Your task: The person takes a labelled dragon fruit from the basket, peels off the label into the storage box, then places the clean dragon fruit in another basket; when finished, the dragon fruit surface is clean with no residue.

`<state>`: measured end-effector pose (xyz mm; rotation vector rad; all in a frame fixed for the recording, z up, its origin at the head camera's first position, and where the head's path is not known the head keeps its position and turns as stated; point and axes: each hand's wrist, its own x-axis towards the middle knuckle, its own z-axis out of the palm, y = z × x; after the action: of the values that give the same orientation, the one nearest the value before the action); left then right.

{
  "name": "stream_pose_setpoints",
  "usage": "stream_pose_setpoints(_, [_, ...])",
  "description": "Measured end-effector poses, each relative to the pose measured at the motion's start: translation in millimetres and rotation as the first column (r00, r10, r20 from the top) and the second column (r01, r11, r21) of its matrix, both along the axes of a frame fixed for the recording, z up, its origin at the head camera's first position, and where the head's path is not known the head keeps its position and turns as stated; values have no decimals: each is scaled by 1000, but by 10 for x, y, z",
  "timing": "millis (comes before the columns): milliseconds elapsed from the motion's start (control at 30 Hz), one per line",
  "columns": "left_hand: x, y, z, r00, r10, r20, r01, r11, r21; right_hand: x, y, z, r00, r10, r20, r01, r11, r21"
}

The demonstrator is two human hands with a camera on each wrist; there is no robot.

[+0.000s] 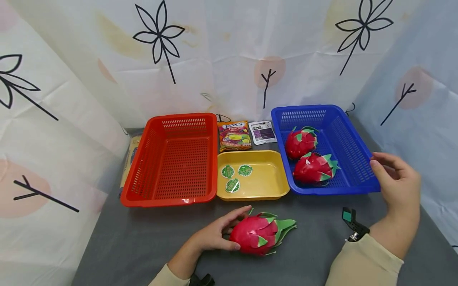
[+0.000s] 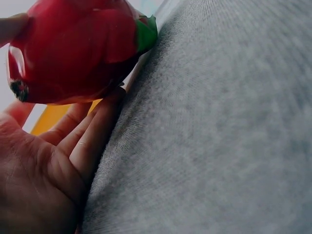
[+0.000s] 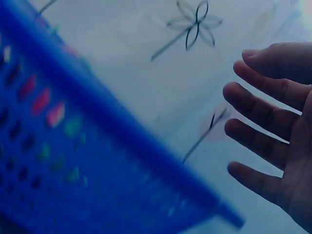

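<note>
In the head view my left hand (image 1: 219,232) holds a red dragon fruit (image 1: 255,235) with green scales, low over the grey table in front of the yellow tray. The thumb is on its near side and the fingers are on its far side. From the left wrist, the dragon fruit (image 2: 73,53) appears between thumb and fingers, close to the cloth. My right hand (image 1: 398,180) is beside the right rim of the blue basket (image 1: 348,151). Its fingers are spread apart and hold nothing in the right wrist view. Two more dragon fruits (image 1: 300,143) lie in that basket.
A red basket (image 1: 186,159) stands at left. Several round green stickers (image 1: 232,185) lie in the yellow tray (image 1: 264,174). Behind it are a candy bag (image 1: 234,136) and a white packet (image 1: 262,132). Patterned curtains (image 1: 229,51) enclose the grey table (image 1: 136,246).
</note>
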<state>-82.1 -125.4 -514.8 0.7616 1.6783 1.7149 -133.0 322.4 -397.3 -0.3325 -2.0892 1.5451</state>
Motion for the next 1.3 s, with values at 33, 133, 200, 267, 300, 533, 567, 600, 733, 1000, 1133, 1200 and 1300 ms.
stream_pose_setpoints(33, [0,0,-1,1000,-7,-13,7,1000,-12,-9,43,-57,999,-30,35,29,999,35])
stream_pose_setpoints(133, [-2,3,5,998,-32,-47,29,998,-53,-53,143,-231,989,-92,119,76,988,133])
stream_pose_setpoints(200, [-7,5,12,997,-47,-60,42,996,-84,-93,189,-347,981,-110,158,81,980,180])
stream_pose_setpoints(267, [-12,9,20,996,-64,-55,58,993,-108,-136,219,-442,977,-123,177,85,974,208])
stream_pose_setpoints(300, [-15,12,25,996,-70,-49,64,991,-118,-155,230,-481,975,-128,180,89,974,209])
stream_pose_setpoints(533, [-28,27,59,994,-92,63,97,992,-84,-223,245,-605,986,-150,79,140,983,120])
stream_pose_setpoints(567, [-28,26,59,993,-94,77,100,992,-76,-228,246,-615,987,-148,65,141,985,104])
stream_pose_setpoints(600, [-29,25,57,991,-97,87,104,992,-69,-233,245,-624,988,-147,52,142,986,92])
stream_pose_setpoints(733, [-30,21,49,988,-116,100,124,990,-72,-245,244,-651,988,-150,43,147,988,55])
stream_pose_setpoints(1000, [-39,54,52,984,-142,105,150,985,-80,-252,254,-648,984,-166,60,165,986,25])
stream_pose_setpoints(1133, [-37,56,60,984,-137,115,145,988,-58,-251,256,-642,984,-169,64,169,986,12])
stream_pose_setpoints(1200, [-32,48,58,982,-143,120,147,989,-28,-250,249,-637,983,-170,71,170,985,7])
stream_pose_setpoints(1300, [-22,28,70,978,-166,128,165,986,17,-245,232,-621,981,-170,89,171,985,-7])
